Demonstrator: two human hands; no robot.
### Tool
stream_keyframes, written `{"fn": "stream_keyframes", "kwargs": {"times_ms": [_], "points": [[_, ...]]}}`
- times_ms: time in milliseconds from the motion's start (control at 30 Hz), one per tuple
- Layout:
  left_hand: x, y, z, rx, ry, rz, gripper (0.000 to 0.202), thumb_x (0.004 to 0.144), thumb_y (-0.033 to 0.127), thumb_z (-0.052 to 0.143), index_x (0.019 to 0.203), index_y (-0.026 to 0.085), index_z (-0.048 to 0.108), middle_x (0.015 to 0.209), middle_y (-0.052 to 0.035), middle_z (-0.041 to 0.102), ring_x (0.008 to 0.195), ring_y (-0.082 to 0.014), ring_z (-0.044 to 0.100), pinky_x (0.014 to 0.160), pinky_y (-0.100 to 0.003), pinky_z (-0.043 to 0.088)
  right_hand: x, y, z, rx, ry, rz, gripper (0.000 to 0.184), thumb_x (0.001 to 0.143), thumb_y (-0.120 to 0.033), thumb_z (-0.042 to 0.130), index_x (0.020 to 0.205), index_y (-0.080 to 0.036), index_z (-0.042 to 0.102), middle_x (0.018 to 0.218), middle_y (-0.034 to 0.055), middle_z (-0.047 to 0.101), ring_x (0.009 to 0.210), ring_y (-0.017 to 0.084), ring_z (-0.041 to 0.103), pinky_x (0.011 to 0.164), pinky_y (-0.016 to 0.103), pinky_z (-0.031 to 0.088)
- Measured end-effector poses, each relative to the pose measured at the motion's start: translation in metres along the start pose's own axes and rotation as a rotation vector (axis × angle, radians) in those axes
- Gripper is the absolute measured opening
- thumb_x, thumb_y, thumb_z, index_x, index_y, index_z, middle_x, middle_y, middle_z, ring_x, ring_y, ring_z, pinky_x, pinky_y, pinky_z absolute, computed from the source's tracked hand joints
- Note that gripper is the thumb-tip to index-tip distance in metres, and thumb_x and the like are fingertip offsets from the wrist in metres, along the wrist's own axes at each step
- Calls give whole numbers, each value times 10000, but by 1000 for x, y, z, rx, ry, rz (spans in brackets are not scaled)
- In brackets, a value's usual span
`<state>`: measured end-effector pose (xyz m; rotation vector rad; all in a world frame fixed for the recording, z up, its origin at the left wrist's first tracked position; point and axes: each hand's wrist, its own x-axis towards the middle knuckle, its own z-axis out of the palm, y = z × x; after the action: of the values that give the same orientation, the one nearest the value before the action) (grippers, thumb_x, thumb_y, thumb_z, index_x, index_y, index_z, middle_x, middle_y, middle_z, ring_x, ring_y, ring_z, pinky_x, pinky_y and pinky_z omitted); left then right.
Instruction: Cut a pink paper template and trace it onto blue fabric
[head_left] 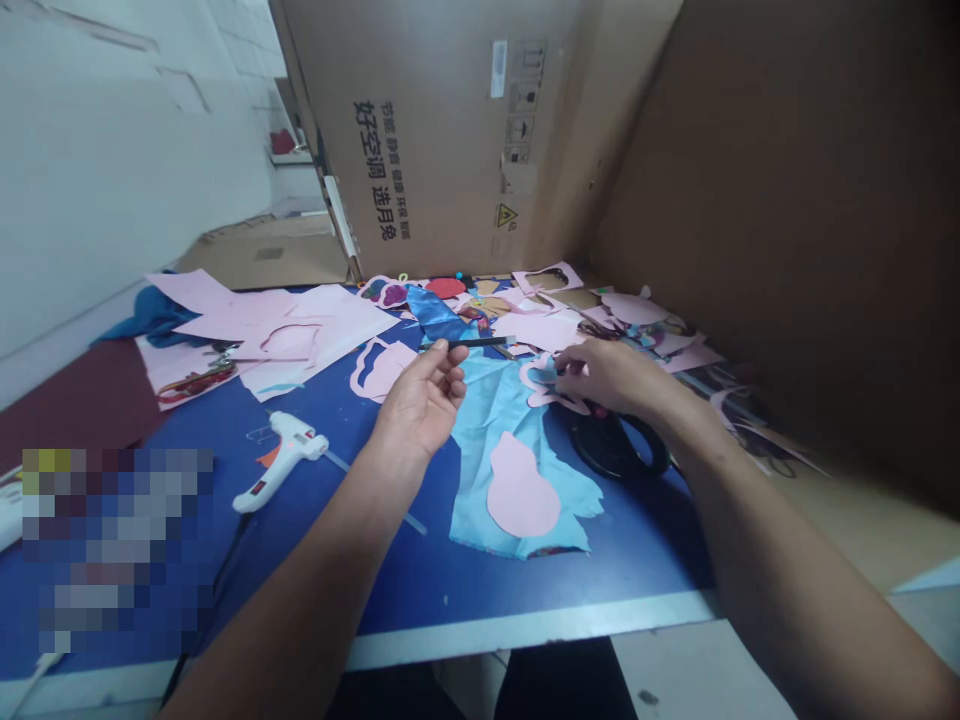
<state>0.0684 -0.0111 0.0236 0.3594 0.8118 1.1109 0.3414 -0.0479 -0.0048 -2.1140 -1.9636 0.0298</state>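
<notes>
Black loops [619, 450] partly beneath right hand [607, 375]

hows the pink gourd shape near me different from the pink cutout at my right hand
The pink gourd shape is solid; the pink cutout is an outline with an open middle. The gourd shape lies untouched, nearer the table edge; the cutout is touched by the right hand. Both are pink and lie flat on the light blue cloth.

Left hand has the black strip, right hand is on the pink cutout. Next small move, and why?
Probably lower the black strip in the left hand onto the pink cutout at the right hand: the strip's free end points toward it, not yet touching, and the right hand holds it.
</notes>
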Motion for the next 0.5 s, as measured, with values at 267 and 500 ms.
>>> {"fn": "stream_keyframes", "kwargs": {"times_ms": [267, 500], "points": [[2, -3, -2, 24, 5, -7, 181, 1030, 145, 715, 855, 157, 675, 763, -29, 760, 533, -64, 573, 518, -161, 423, 3, 7, 6, -84, -83, -5, 265, 905, -279, 691, 1074, -286, 896, 969, 70, 872, 793, 260, 747, 635, 323, 409], [4, -4, -3, 33, 27, -7, 170, 1016, 154, 727, 853, 162, 679, 766, -33, 757, 537, -68, 569, 533, -169, 412, 5, 5, 11, -54, -75, 28, 112, 894, -270, 748, 880, -288, 857, 868, 56, 849, 725, 233, 726, 609, 315, 366]]}}
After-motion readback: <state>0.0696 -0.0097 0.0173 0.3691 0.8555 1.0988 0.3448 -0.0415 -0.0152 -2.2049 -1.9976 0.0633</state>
